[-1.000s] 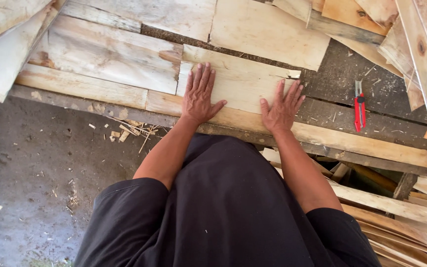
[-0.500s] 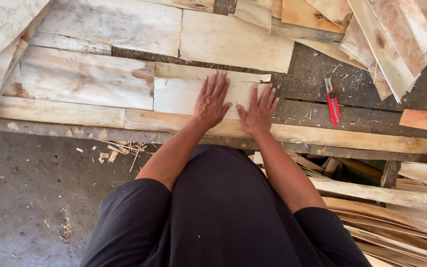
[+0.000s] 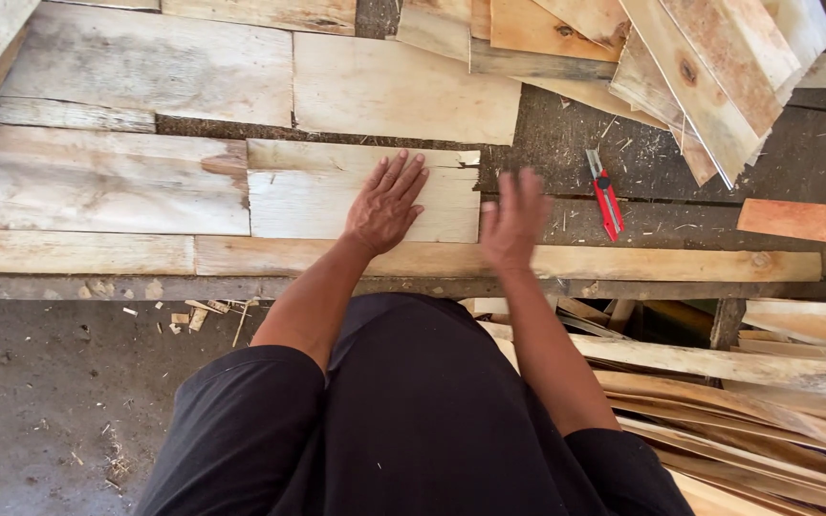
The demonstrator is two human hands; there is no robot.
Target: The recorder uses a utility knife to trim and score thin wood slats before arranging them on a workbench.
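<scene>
I see the pale veneer sheet [image 3: 360,196] lying flat on the worktable [image 3: 547,143], pinned under my left hand [image 3: 386,205], open with fingers spread. Just right of the sheet, my right hand [image 3: 513,222] hovers open and blurred; further right lies a red utility knife [image 3: 606,193].

The left hand [image 3: 386,205] lies flat, fingers spread, on a pale rectangular sheet of thin wood veneer [image 3: 317,196] — one of several laid edge to edge on the dark, dusty surface [image 3: 566,143]. The right hand [image 3: 511,222] is blurred, open, at that sheet's right edge. A red utility knife [image 3: 606,194] lies just right of it. Loose veneer strips [image 3: 719,67] are stacked at upper right — wood chips [image 3: 198,313] litter the grey floor [image 3: 40,401].
</scene>
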